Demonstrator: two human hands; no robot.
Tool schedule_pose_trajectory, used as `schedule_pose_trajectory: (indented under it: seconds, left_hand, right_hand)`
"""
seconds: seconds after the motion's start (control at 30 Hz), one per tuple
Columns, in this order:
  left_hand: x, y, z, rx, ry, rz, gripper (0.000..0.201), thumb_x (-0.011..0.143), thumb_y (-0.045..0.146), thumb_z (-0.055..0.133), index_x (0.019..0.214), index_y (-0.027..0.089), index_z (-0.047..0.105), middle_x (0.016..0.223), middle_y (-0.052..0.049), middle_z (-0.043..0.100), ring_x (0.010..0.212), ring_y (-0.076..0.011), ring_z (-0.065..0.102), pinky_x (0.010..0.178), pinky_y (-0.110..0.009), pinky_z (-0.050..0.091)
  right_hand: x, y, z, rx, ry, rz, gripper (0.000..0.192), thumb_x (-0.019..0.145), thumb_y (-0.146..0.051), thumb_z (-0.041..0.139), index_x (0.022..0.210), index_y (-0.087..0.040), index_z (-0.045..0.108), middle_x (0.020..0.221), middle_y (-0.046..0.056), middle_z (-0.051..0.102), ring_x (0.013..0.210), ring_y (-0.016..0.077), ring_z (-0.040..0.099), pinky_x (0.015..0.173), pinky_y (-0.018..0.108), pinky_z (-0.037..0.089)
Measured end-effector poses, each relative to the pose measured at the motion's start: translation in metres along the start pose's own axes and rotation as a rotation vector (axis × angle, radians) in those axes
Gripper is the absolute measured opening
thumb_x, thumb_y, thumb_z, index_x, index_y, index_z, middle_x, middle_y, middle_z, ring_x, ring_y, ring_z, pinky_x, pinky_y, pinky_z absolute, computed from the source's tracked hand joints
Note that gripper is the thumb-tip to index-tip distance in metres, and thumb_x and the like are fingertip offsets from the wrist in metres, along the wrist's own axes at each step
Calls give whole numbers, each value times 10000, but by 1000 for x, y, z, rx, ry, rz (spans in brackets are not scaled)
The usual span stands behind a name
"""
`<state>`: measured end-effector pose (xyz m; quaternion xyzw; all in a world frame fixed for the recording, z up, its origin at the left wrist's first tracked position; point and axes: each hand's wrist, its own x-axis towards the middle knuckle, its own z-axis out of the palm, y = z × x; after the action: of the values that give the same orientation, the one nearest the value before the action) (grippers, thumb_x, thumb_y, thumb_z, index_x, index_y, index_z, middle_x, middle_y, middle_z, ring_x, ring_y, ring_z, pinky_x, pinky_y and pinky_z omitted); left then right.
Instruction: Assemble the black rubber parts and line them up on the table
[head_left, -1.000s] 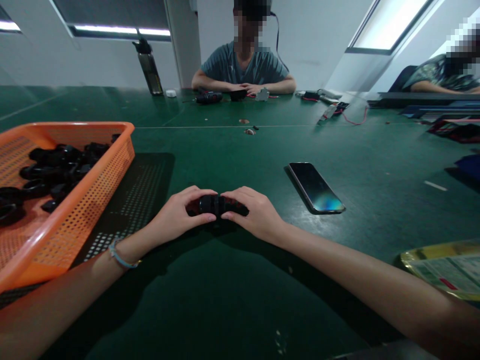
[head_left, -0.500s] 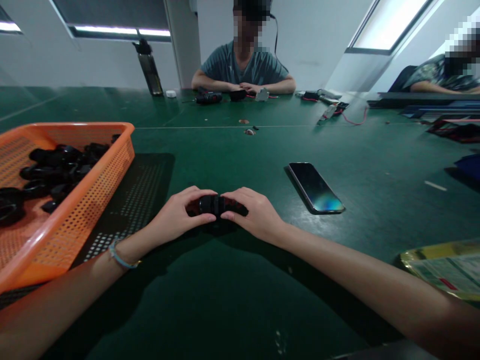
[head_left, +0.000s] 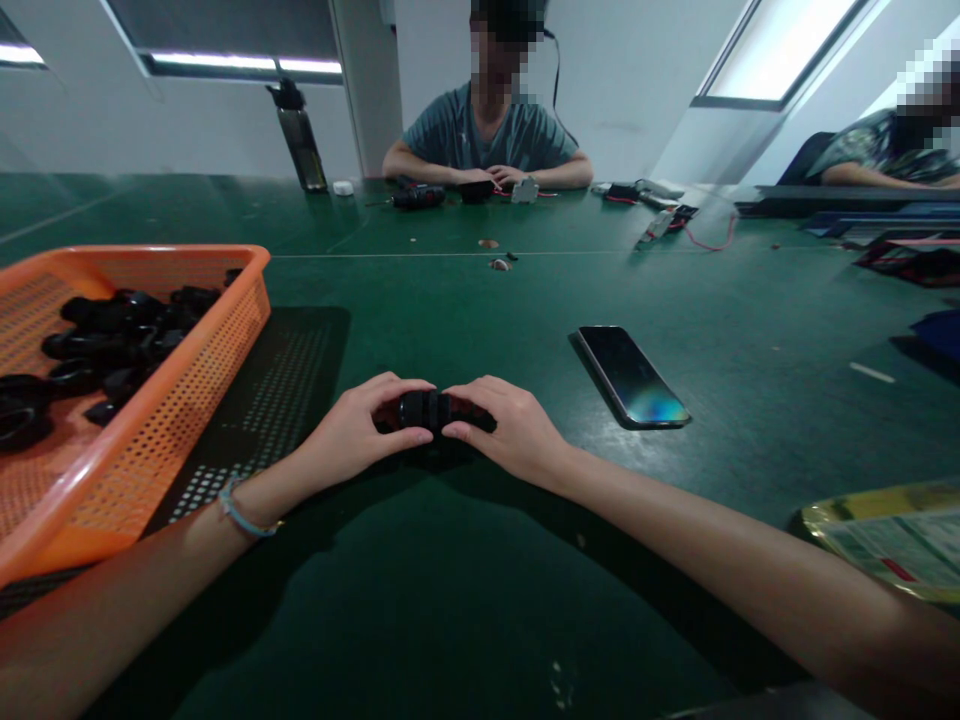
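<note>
On a green work table (head_left: 465,600), just left of a phone (head_left: 631,374), the left hand (head_left: 352,432) and right hand (head_left: 510,430) pinch one small black part (head_left: 431,410) from opposite ends; evenly matched pressure would likely hold it straight.

Both forearms stretched forward, left hand (head_left: 358,428) and right hand (head_left: 508,428) meeting fingertip to fingertip, apparently pinching closed.
</note>
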<state>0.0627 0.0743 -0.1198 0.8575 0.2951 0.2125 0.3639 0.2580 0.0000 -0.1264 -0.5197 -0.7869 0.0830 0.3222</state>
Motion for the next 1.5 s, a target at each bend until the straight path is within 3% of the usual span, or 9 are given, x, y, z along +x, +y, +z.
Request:
schedule_pose_trajectory:
  seconds: [0.93,1.17,1.5]
  left_hand:
    - [0,-2,1,12,3,4,439,721,460,634,1093,228,605,917,-29,557,805,-200,578,682,-325,496]
    - [1,-1,-1,-35,-7,-12,430,722,452,632,1086,224,604,922,-28,556,830,-206,590,732,-349,502]
    - [0,-1,1,-9,-3,9,421,723,447,638,1085,235,605,900,-19,548,794,-191,582,701,-330,493]
  right_hand:
    - [2,-1,0,-41,-38,29,203,830,-303,601,946,-141,641,810,55,672,729,155,586,666,300,471]
    - [-1,0,2,11,52,-75,403,760,-262,671,1121,-135,544,1020,108,656,905,203,605,733,348,506]
    - [-2,2,4,8,54,-72,281,773,-197,654,1038,-168,566,965,74,674,883,191,623,756,356,507]
